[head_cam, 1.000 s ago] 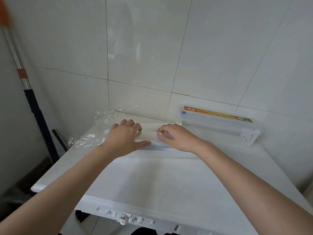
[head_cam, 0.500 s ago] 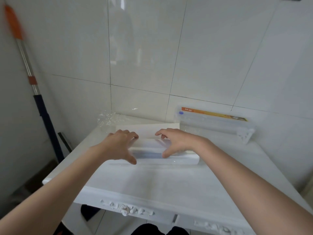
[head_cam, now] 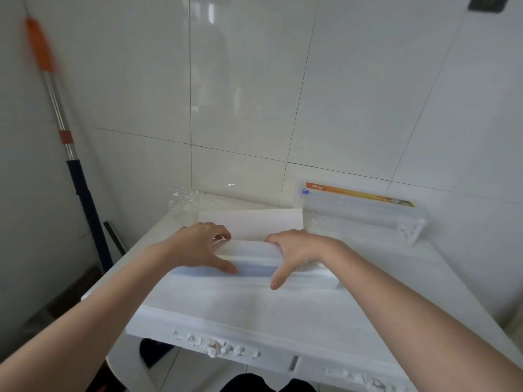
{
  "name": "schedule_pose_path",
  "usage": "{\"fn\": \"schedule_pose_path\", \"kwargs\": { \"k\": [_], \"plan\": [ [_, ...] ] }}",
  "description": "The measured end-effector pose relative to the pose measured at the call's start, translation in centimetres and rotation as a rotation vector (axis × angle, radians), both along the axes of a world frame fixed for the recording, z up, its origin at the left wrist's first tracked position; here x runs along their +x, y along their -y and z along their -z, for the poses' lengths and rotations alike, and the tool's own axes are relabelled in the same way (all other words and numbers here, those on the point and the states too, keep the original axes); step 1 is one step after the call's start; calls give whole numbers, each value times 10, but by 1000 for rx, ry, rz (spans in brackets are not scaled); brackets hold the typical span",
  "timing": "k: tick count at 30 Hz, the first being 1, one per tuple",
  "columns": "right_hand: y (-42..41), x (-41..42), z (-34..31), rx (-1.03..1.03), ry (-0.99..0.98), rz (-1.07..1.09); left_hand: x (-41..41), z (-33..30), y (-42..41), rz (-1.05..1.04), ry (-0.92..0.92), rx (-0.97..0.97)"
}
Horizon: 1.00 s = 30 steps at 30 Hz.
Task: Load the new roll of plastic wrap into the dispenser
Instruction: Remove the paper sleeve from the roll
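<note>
Hands, left (head_cam: 198,247) and right (head_cam: 294,254), grip long white plastic dispenser (head_cam: 254,261) on table (head_cam: 254,306).

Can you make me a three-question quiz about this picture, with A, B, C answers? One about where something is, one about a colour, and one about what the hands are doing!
1. Where is the box with the orange stripe?
A. against the wall
B. on the floor
C. in a hand

2. What colour is the top of the pole on the left?
A. green
B. orange
C. pink

3. What are the hands doing?
A. hanging idle
B. waving
C. holding the white dispenser

Answers:
1 A, it lies at the table's back edge by the tiles.
2 B, its tip is orange.
3 C, left hand and right hand curl over it.
</note>
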State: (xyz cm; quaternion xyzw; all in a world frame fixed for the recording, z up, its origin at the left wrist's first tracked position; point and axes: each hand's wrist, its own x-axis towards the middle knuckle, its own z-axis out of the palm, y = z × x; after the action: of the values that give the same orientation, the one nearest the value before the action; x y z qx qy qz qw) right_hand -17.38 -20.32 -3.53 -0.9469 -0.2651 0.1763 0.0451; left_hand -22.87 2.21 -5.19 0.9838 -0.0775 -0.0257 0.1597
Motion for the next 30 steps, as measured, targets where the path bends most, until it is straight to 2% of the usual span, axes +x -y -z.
{"fn": "schedule_pose_path", "kwargs": {
  "k": [3, 8, 14, 17, 22, 25, 30],
  "plan": [
    [7, -7, 6, 113, 23, 22, -4, -5, 1, -19, 16, -10],
    [24, -18, -7, 128, 172, 67, -10, -14, 7, -74, 138, -48],
    [56, -19, -35, 124, 272, 180, -3, -11, 29, -168, 304, -192],
    [73, -22, -44, 71, 311, 219, 4, -8, 40, -167, 229, -239],
    [98, -25, -46, 61, 328, 286, 12, 3, 69, -177, -34, -250],
    [112, -25, -47, 79, 352, 341, 16, 21, 86, -183, -161, -138],
    [129, -25, -47, 65, 413, 411, 26, 44, 104, -3, -162, 125]
  ]
}}
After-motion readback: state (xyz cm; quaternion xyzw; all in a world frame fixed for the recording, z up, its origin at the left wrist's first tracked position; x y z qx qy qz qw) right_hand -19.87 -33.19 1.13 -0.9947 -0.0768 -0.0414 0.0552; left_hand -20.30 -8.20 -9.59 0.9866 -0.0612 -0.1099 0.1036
